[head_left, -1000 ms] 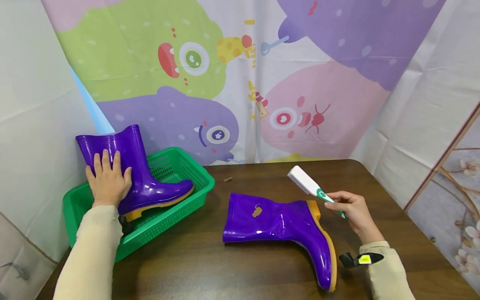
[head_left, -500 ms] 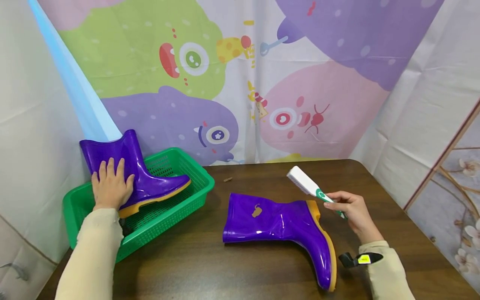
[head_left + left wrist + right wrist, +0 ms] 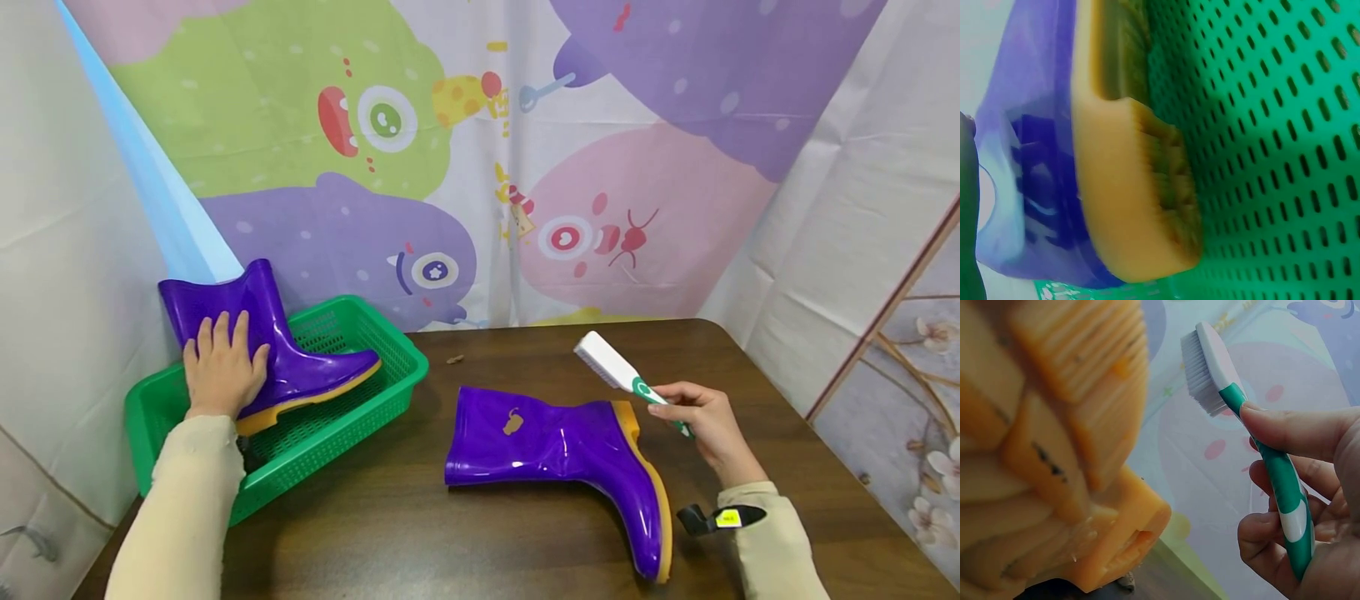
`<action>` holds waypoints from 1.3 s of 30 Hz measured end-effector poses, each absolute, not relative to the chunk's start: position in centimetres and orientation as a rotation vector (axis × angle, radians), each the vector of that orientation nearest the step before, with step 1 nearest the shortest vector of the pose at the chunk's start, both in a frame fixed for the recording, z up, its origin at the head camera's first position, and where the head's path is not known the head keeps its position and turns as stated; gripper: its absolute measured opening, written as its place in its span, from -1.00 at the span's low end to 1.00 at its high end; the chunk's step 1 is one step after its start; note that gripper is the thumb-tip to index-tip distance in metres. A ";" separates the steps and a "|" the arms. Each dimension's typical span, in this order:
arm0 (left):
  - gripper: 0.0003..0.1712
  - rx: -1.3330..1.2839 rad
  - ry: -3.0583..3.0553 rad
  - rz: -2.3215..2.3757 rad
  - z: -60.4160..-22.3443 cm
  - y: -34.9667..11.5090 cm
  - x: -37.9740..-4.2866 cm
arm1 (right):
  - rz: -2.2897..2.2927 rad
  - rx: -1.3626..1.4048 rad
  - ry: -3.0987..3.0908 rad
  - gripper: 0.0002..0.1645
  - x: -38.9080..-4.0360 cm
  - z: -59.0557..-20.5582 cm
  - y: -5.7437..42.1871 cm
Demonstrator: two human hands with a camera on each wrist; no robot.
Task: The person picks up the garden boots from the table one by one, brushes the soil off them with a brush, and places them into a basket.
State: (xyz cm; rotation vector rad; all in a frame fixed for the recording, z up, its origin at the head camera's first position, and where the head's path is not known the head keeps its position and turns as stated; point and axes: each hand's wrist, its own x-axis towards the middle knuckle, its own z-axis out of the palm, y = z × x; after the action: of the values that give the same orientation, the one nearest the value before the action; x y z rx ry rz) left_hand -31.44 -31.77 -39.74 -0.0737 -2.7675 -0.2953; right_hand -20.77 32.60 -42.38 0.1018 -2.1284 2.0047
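One purple rubber boot with a yellow sole sits inside a green perforated basket, its shaft leaning back toward the wall. My left hand rests on the shaft with fingers spread and straight. In the left wrist view the boot's heel shows against the basket's holes. My right hand holds a white and green scrubbing brush by its handle, bristles facing left. Below and left of the brush, a second purple boot lies on its side, with a brown smear on its shaft.
A brown wooden table bears everything. Behind it hangs a cartoon-print curtain, and white sheets close in both sides. A small brown scrap lies near the table's back edge.
The boot in the basket has tipped back and its top has sunk slightly. My left hand moved a little down and right with it. The right hand, brush and lying boot stayed put.
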 end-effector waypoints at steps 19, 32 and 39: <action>-0.38 -0.249 -2.520 -0.194 -35.3 -26.5 -32.4 | 2.003 0.103 -2.131 -0.67 -21.0 -42.4 32.7; -0.44 -0.400 -2.409 -0.206 -33.4 -23.4 -32.5 | 2.007 0.116 -2.126 -0.66 -21.1 -42.3 32.9; -0.41 -0.488 -2.398 -0.213 -33.5 -21.9 -32.0 | 2.017 0.102 -2.132 -0.67 -20.9 -42.4 32.9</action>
State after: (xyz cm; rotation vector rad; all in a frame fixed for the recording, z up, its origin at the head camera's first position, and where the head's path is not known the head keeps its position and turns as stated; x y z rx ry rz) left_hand -32.04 -21.86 -33.50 -0.4876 -2.3982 -0.2127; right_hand -20.92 32.86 -42.45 0.1021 -2.1316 2.0168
